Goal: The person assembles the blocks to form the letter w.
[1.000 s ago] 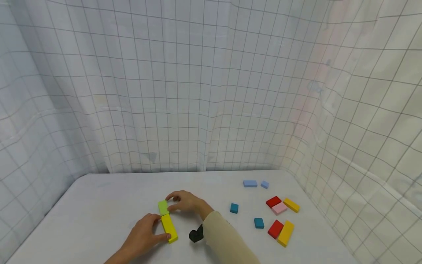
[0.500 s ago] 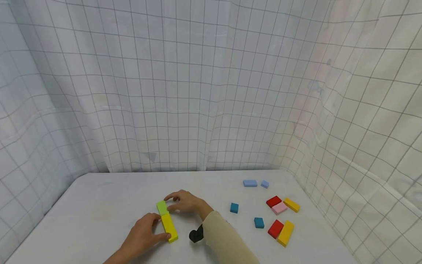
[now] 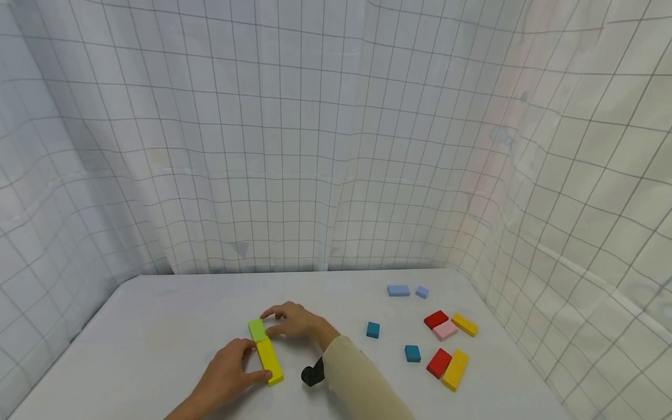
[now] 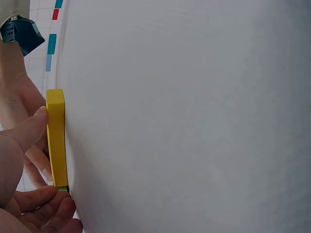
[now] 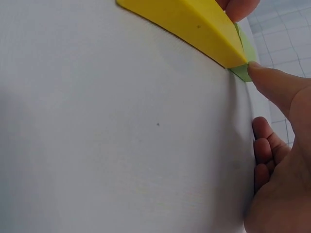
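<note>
Before you, the long yellow block (image 3: 270, 361) lies lengthwise on the counter (image 3: 184, 326), its far end turned slightly to your left. Against that end (roughly in line with it) you have the shorter lime-green block (image 3: 257, 330). A tiny dark speck shows on the yellow block's surface.

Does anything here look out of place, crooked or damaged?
Nothing looks spilled or broken. One slight oddity: in the head view, the green block seems a little out of line with the yellow block it meets end to end.
</note>
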`<state>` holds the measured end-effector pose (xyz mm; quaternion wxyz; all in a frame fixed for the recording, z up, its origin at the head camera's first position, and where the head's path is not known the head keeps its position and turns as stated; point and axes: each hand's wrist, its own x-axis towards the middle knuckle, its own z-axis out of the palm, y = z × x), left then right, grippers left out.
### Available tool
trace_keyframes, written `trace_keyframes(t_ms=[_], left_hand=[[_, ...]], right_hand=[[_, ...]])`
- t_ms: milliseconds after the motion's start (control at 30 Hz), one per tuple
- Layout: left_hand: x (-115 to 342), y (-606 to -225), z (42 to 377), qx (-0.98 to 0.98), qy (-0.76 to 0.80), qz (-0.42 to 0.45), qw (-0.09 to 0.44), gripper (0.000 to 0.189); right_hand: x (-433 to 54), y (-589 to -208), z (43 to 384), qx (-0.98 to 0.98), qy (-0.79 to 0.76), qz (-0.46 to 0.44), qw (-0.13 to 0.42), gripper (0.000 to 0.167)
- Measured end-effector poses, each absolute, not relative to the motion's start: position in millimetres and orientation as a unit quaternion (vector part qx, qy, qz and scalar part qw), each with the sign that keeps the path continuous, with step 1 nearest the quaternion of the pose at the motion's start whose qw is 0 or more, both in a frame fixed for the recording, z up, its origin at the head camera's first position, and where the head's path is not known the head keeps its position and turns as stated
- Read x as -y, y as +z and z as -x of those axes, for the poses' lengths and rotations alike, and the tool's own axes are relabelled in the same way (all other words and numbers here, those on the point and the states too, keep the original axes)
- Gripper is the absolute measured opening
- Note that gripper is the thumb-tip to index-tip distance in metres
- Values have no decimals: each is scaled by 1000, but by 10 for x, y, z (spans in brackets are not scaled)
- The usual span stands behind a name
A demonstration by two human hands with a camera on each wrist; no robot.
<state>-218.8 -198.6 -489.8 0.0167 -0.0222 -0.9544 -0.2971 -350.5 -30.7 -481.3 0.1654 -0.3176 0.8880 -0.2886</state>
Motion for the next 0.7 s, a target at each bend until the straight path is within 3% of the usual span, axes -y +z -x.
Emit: trace_keyframes(t_ms=[200,700], left_hand=[[1980,-4905,2185,955,-295,19,19,89],[2006,-4902,2195,960,-279,34,18,86]], right_hand=[[323,-4819,3482,-897,-272,311,157,42],[318,-4832,3467,-900,-266,307,157,41]])
